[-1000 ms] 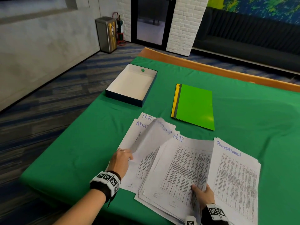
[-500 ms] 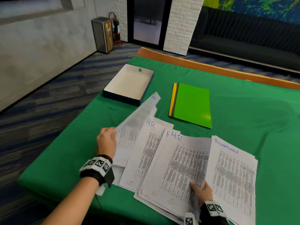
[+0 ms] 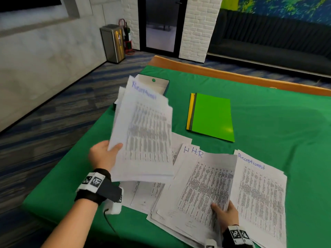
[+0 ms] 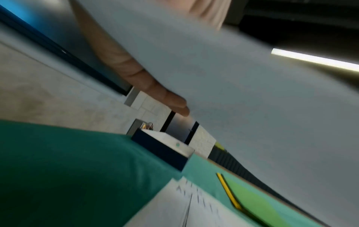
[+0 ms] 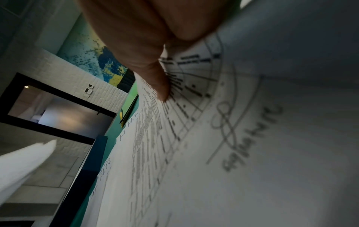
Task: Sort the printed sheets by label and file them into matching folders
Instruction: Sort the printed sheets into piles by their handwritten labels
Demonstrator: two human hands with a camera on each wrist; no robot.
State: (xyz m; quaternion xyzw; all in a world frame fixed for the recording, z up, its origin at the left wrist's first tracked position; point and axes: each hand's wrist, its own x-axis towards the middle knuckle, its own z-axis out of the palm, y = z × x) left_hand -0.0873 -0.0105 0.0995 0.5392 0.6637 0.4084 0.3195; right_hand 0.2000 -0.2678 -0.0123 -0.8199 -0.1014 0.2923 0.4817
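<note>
The left hand holds a small bunch of printed sheets up in the air, thumb on top and fingers under. The top sheet has "Receptionist" written on it, a bit blurry. The right hand pinches the near edge of the H.R. pile on the green table, thumb on the top page. Just beside that pile on the right lies a Receptionist pile. More sheets lie under the lifted bunch. The green folder lies shut farther back, on top of a yellow folder. A dark blue box sits open behind the lifted sheets.
</note>
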